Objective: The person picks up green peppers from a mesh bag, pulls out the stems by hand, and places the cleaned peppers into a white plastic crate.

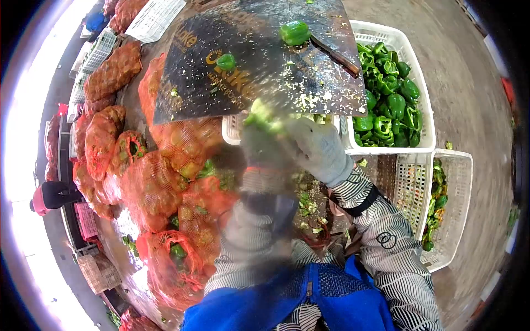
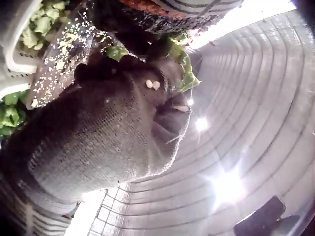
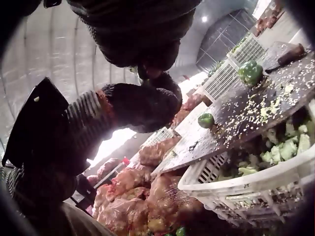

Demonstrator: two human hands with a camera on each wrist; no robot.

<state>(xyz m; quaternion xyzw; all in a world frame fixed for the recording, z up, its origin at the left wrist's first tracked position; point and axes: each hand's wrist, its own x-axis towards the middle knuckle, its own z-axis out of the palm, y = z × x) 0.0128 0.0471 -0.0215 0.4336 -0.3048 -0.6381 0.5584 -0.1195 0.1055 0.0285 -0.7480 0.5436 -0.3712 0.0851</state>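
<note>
My gloved left hand [image 1: 265, 146], blurred in the head view, grips a pale green pepper [image 1: 262, 116] just off the near edge of the cutting board. Close against it is my right hand [image 1: 320, 149], in a grey glove with seeds stuck on it. In the left wrist view the right hand [image 2: 108, 125] has curled fingers at the pepper [image 2: 187, 71], whose torn edge pokes out past them. The right wrist view shows the left hand [image 3: 142, 105] meeting the right hand [image 3: 135, 34], and their fingers hide most of the pepper.
On the seed-strewn board [image 1: 248, 33] lie a large green pepper [image 1: 295, 33], a smaller one [image 1: 226, 62] and a knife [image 1: 335, 56]. A white crate [image 1: 428, 118] of green peppers stands right. Below the board is a crate [image 3: 236, 189] of pale scraps. Red mesh sacks [image 1: 149, 187] fill the left.
</note>
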